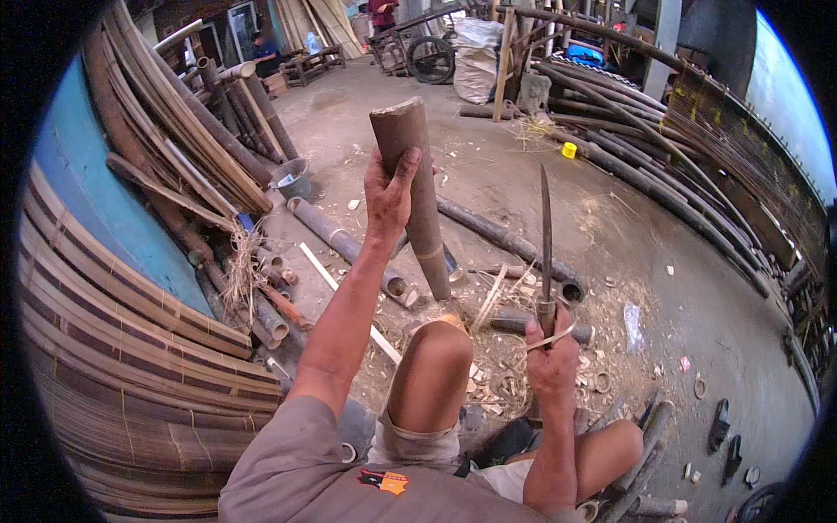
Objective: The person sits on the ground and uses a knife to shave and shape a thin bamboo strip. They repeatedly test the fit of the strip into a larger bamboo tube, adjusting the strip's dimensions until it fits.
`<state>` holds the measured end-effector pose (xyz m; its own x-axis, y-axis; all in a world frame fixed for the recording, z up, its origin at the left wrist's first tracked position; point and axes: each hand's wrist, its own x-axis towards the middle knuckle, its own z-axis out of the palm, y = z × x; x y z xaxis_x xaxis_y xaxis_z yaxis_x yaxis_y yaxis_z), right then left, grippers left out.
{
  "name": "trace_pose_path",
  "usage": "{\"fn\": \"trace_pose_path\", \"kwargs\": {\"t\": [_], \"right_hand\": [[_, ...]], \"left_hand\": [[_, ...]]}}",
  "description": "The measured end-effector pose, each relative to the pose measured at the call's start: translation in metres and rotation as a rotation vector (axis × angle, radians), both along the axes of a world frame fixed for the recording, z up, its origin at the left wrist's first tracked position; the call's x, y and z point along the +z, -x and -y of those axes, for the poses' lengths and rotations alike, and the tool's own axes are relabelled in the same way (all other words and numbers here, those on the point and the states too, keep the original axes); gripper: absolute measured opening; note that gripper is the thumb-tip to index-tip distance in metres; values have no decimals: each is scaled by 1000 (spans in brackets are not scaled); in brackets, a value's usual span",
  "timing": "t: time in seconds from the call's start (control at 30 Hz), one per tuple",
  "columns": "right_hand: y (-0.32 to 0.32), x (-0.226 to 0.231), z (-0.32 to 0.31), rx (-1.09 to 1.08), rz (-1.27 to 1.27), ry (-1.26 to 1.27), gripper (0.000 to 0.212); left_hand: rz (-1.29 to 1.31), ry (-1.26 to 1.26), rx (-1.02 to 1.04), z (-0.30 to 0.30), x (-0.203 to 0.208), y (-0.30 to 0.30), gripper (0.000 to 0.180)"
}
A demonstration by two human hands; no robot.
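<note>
My left hand (pixel 390 199) is closed around the upper part of a split length of bamboo (pixel 422 209), held up in front of me. Its wider cut end points up, and its narrow lower end comes down near the floor beyond my raised knee. In my right hand (pixel 552 364) is the handle of a long knife (pixel 547 231), its blade pointing upward, apart from the bamboo. A thin pale strip (pixel 551 338) lies across the fingers at the handle. Bamboo tubes (pixel 349 247) lie on the floor beyond my hands, among scattered chips.
Rolled slatted blinds (pixel 139 375) and leaning bamboo strips (pixel 166 105) line the left side. A bucket (pixel 294 181) stands there. Long dark poles (pixel 645 170) are stacked at right, near a yellow cup-like object (pixel 569 150). Sandals (pixel 719 424) lie at lower right. Two people are far back.
</note>
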<state>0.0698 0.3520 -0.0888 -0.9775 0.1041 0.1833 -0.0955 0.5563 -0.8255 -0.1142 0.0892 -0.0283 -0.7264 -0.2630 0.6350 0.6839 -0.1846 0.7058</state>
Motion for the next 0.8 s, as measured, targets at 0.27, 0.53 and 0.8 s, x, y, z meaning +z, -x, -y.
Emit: {"fn": "trace_pose_path", "kwargs": {"t": [0.27,0.53,0.8], "right_hand": [[-4,26,13,122,-130,157,47],[-15,-136,-18,-58,442,-399,31],[-30,-249,-20,84,458,95,65]], "left_hand": [[-26,77,-63,-9,23,-16,32],[-96,-230,455,47,28,-17,45],[-8,-577,463,177,-13,-22,79]]}}
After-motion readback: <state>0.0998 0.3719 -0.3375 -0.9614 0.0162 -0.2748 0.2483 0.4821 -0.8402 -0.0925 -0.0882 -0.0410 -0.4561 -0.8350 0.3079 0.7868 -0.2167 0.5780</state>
